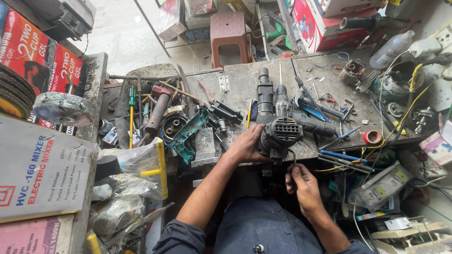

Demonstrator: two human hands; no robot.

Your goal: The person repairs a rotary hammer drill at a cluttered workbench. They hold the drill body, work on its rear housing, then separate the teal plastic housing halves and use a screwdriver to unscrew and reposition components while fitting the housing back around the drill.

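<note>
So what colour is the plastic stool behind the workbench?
The stool is dull reddish-pink, seen in the head view.

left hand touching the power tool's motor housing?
Touching. Head view: the left hand is pressed against the side of the grey power tool, fingers wrapped on its vented motor end, no gap.

A worn grey stone-topped workbench (pixel 235 77) fills the room's middle, in even daylight. Beyond its far edge a reddish-brown plastic stool (pixel 229 35) stands on pale concrete floor (pixel 125 40). Left of the bench stacked cardboard boxes (pixel 42 178) crowd in; right of it, a pale wall (pixel 440 91).
</note>
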